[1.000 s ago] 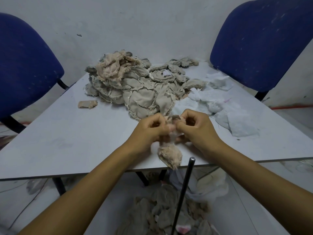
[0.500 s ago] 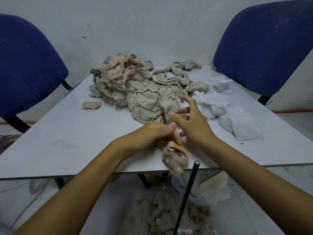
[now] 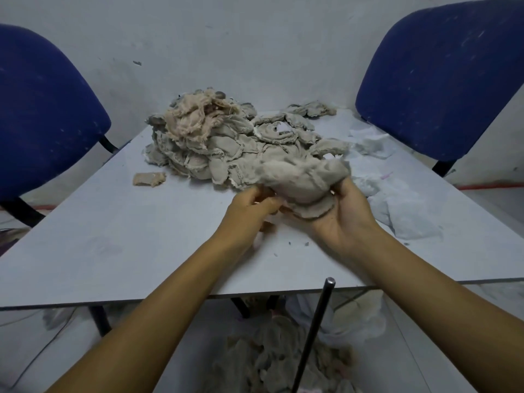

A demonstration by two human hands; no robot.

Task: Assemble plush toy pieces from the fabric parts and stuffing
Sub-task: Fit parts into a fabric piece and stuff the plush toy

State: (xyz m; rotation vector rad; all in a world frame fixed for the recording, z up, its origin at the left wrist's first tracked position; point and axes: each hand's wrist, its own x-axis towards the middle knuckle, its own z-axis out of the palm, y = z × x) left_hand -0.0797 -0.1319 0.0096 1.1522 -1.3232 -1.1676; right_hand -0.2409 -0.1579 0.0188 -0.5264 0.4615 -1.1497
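A: What changed in the head view?

B: The fuzzy stuffed piece you held at the tabletop's near edge is gone; your right hand (image 3: 344, 214) now cups and grips a fresh fabric piece (image 3: 304, 180) by the fabric pile (image 3: 226, 148).

A: And my left hand (image 3: 249, 211)?

B: Its curled fingers pinch that piece's edge. Next unit starting, probably.

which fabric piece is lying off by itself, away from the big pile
The small tan scrap on the table, left of the fabric pile. It lies flat, apart from the heap, and neither hand touches it.
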